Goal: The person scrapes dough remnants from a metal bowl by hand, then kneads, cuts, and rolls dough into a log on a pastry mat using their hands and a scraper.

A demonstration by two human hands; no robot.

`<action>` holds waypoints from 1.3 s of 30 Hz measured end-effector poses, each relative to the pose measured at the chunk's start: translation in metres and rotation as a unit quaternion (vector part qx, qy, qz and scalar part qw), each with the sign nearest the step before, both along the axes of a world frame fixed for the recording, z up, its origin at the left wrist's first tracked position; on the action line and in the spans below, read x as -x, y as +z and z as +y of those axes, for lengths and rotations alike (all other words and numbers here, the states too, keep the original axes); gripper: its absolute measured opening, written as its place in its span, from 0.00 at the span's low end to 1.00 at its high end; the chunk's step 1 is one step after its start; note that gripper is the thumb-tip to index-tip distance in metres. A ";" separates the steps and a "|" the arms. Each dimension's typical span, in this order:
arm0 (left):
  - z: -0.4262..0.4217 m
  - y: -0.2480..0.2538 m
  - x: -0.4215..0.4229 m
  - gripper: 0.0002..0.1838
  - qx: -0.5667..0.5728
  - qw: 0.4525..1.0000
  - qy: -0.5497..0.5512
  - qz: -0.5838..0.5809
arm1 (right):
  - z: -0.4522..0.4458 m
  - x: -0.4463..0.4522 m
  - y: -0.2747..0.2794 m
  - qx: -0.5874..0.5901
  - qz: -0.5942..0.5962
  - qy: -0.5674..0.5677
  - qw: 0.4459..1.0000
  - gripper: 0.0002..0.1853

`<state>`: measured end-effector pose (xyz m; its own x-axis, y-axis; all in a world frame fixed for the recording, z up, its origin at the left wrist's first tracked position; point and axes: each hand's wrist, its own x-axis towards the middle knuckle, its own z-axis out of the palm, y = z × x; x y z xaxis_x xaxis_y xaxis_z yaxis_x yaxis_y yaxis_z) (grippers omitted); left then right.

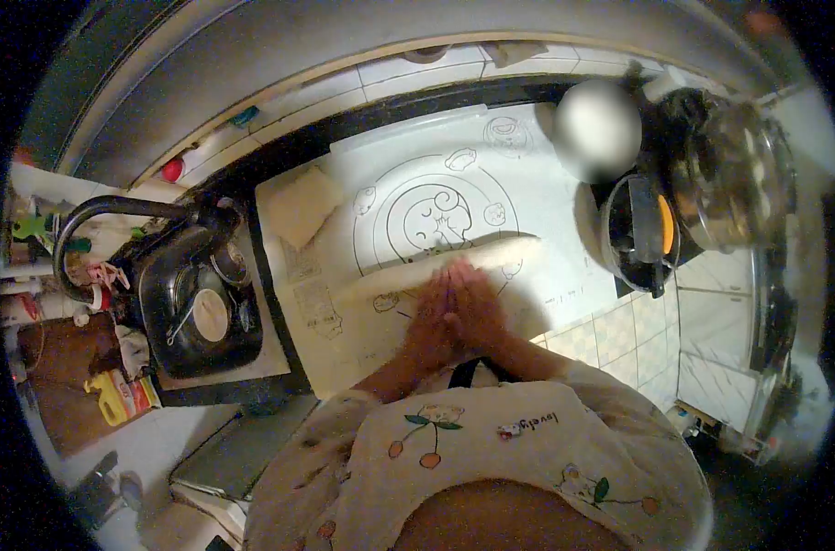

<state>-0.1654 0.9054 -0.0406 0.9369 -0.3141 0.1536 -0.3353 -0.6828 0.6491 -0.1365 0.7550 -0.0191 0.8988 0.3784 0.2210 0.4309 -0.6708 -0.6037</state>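
Observation:
A long, pale dough roll (371,282) lies slightly slanted across a white mat (555,275) printed with line drawings. My left hand (431,312) and my right hand (480,312) are side by side at the middle of the roll, touching each other along their inner edges. Both sets of fingers are stretched out and point away from me, with the fingertips on the dough. The hands hide part of the roll's near side. A small greenish patch shows just beyond the fingertips, too unclear to name.
A beige flat piece (302,207) lies at the mat's left. Further left are a black sink (211,358) with dishes, a black faucet (128,207) and a yellow bottle (114,397). To the right stand a bright round white object (598,129), a dark pot (619,262) and a glass-lidded pot (734,179).

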 end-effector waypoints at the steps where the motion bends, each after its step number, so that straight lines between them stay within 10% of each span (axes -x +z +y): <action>1: -0.017 -0.002 -0.013 0.45 0.033 0.999 -0.015 -0.024 | 0.015 -0.008 0.005 -0.005 0.002 0.004 1.000 0.35; 3: -0.029 -0.025 -0.057 0.43 0.000 0.992 0.056 -0.115 | 0.020 -0.056 -0.023 0.058 -0.126 0.006 0.990 0.36; 5: -0.024 0.010 -0.106 0.43 -0.213 0.973 0.042 -0.078 | 0.024 -0.109 -0.016 0.071 -0.080 0.036 0.994 0.36; 13: -0.009 0.010 -0.170 0.47 -0.363 0.928 0.062 -0.062 | 0.037 -0.164 -0.014 0.186 -0.047 -0.005 0.981 0.36; 18: -0.011 0.022 -0.044 0.48 -0.144 0.988 -0.045 0.038 | -0.006 -0.041 0.007 0.093 0.078 0.105 0.987 0.41; 25: 0.004 0.051 -0.015 0.37 -0.200 0.952 -0.098 0.211 | -0.061 0.006 0.020 0.075 0.097 0.073 0.990 0.33; 29: -0.007 0.023 -0.049 0.35 -0.133 0.985 0.064 -0.087 | -0.062 -0.041 0.011 0.049 -0.014 -0.033 0.998 0.28; 39: -0.031 0.005 0.034 0.47 -0.271 0.962 0.018 0.002 | -0.088 0.015 -0.017 0.221 -0.007 0.079 0.972 0.32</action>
